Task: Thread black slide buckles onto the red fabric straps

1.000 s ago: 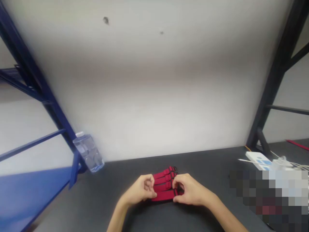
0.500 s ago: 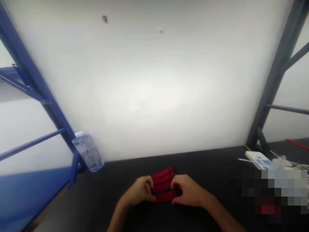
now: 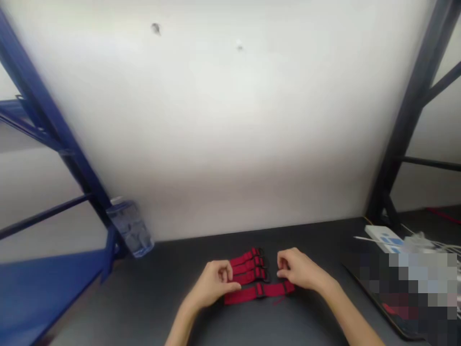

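Several red straps with black buckles (image 3: 248, 268) lie side by side on the dark table (image 3: 151, 298). The nearest red strap (image 3: 260, 292) is stretched out longer than the others. My left hand (image 3: 216, 280) is curled, its fingers pinching the left end of this strap. My right hand (image 3: 299, 270) is closed on its right end, a little right of the strap row. The three straps behind lie untouched between my hands.
A clear plastic water bottle (image 3: 130, 228) stands at the back left beside a blue rack post (image 3: 54, 125). A white box and cables (image 3: 392, 239) lie at the right near a dark rack post (image 3: 406, 134). A white wall rises behind the table.
My right hand moved right, drawing the nearest red strap out longer. My left hand stayed at the strap's left end. The other straps did not move.
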`<act>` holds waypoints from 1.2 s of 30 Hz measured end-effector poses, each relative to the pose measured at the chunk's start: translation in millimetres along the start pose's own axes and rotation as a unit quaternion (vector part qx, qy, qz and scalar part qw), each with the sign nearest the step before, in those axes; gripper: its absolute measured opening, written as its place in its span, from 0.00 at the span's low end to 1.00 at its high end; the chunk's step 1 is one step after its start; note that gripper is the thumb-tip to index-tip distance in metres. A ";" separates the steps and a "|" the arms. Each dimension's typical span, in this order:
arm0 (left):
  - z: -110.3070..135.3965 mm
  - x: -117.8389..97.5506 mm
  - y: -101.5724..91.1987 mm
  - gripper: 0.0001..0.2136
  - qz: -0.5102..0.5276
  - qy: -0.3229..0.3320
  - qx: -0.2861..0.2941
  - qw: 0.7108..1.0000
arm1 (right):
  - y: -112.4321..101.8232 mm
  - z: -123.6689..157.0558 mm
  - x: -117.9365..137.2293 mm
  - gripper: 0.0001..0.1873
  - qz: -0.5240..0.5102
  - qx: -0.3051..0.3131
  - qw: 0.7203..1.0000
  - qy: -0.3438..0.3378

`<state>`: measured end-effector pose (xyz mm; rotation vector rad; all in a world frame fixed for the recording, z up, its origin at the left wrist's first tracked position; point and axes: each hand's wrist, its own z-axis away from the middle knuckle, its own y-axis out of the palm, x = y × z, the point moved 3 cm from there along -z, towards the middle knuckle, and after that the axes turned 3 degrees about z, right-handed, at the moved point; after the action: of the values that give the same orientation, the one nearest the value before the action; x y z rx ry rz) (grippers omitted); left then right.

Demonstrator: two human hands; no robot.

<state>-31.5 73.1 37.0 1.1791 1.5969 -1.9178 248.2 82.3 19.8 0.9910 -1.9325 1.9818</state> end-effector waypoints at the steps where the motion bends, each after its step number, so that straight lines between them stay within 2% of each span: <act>1: 0.2 -4.5 5.9 0.15 -0.005 0.006 0.003 1.000 | -0.6 0.8 -5.0 0.05 0.005 0.007 1.000 0.012; 4: 2.2 -17.0 24.1 0.17 -0.021 0.027 0.015 0.999 | -2.2 3.6 -13.2 0.07 0.009 0.020 0.999 0.028; 9: 4.2 -26.4 41.9 0.24 -0.058 0.050 0.016 0.997 | 4.6 5.6 -13.7 0.12 -0.013 0.095 0.995 0.028; 17: 2.6 -22.2 46.6 0.17 -0.088 0.055 0.009 0.995 | 11.6 3.5 -13.2 0.14 -0.035 0.112 0.993 0.020; 26: 2.5 -20.7 49.1 0.15 -0.081 0.052 0.013 0.995 | 13.9 2.3 -10.5 0.13 -0.064 0.114 0.991 0.002; 31: 3.6 -30.8 42.1 0.12 0.006 0.090 -0.022 0.996 | 9.7 1.3 -0.3 0.09 -0.180 0.122 0.976 -0.026; 36: 5.1 -30.7 37.8 0.14 0.199 0.044 0.042 0.978 | 9.3 2.6 13.3 0.08 -0.344 0.197 0.918 -0.037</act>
<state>12.2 51.0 38.0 1.5053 1.2121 -1.7037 233.6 74.7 19.8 1.5844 -0.9792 1.9156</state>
